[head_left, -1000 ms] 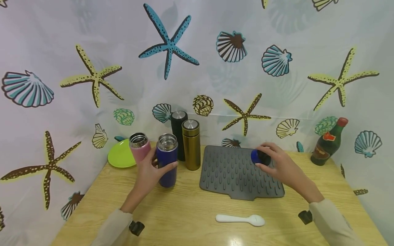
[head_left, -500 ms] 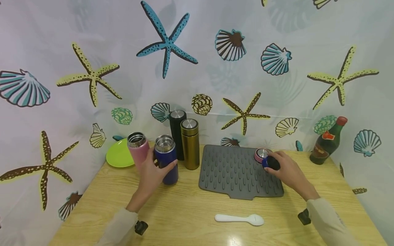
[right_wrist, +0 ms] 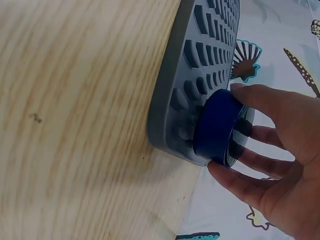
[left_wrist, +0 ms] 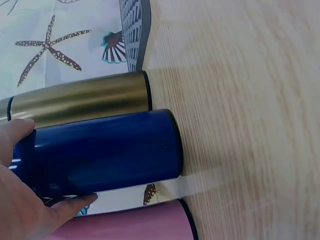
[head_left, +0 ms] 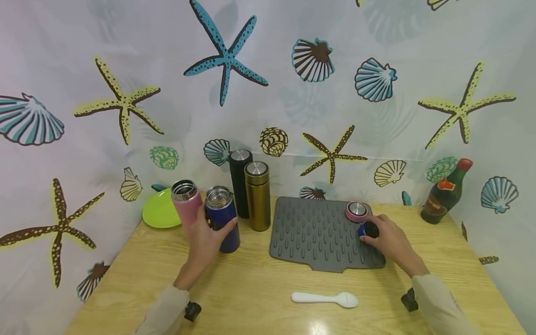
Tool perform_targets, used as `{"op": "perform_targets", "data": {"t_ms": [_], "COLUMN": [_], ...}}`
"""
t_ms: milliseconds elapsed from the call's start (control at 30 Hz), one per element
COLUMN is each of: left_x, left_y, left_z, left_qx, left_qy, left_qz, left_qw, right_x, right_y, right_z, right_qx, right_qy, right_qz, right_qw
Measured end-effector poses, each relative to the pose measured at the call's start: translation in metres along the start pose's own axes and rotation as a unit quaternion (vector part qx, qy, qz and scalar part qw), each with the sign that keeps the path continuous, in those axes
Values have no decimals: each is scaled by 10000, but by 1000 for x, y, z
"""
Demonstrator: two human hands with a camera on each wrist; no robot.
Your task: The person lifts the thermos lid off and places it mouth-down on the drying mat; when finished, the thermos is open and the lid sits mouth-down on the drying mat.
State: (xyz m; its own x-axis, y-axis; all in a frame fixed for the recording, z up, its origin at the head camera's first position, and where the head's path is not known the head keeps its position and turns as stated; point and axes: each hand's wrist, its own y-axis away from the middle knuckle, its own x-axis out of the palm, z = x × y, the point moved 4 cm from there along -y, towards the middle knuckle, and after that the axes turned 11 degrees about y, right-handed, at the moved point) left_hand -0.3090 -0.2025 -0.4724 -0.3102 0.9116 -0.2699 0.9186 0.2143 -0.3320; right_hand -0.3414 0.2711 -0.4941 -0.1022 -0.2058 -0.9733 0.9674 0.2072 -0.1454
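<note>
My left hand (head_left: 204, 243) grips an open-topped blue thermos bottle (head_left: 222, 215) on the left of the table, tilted slightly in the head view. The left wrist view shows thumb and fingers on either side of the blue bottle (left_wrist: 105, 152). Just left of it stands a pink thermos bottle (head_left: 188, 205), also uncapped. Over at the right, my right hand (head_left: 392, 240) pinches a blue lid (right_wrist: 216, 126) by its edges, right at the corner area of the grey ridged mat (head_left: 314, 232). A pink lid (head_left: 356, 212) with a silver top lies on the mat behind it.
A black bottle (head_left: 240, 186) and a gold bottle (head_left: 258, 197), both capped, stand behind the blue one. At far left is a green plate (head_left: 158, 211). A white spoon (head_left: 324, 298) lies in front, and a dark glass bottle (head_left: 447, 191) stands at back right.
My right hand has brought the blue lid toward me and rightward, down to the mat, uncovering the pink lid. The left hand keeps its grip; the blue bottle leans a little more left.
</note>
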Motion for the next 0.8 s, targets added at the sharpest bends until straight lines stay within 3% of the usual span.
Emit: {"op": "perform_targets", "data": {"t_ms": [500, 800], "left_x": [-3, -3], "left_y": [1, 3], "left_z": [-1, -2], "left_qx": [51, 196], "left_qy": [30, -168], "left_qz": [-291, -406], "left_qw": [9996, 9988], "right_x": [6, 7], "right_y": [-9, -13], "right_z": [6, 11], "right_qx": [92, -4], "right_qy": [145, 415], "right_qz": [166, 622], "right_qw": [9997, 9972]}}
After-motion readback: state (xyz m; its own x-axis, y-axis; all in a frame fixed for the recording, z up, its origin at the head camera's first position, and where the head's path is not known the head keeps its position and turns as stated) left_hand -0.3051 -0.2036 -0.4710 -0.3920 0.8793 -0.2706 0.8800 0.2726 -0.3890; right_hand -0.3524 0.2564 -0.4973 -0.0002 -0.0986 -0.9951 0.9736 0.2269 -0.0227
